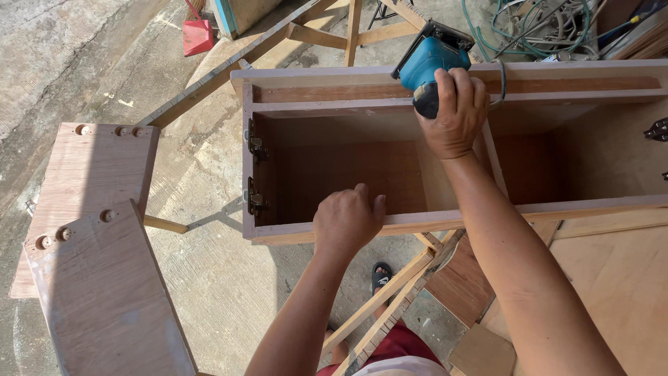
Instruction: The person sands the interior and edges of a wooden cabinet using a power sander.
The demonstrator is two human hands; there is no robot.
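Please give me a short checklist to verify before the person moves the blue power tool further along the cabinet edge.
1. Right hand grips the blue power tool firmly: ok.
2. Left hand steadies the front rail of the wooden cabinet: ok.
3. Left hand away from the tool: ok, they are apart.
4. Tool base flat on the back rail: cannot tell, the hand hides it.
5. Cord clear of the tool's path: cannot tell.
6. Cabinet support steady: cannot tell, only thin wooden slats show beneath.

Bright sun falls on a cracked concrete floor [216,278]. Plywood panels [104,278] lie at left, a red dustpan [197,36] and tangled hoses [536,28] behind.
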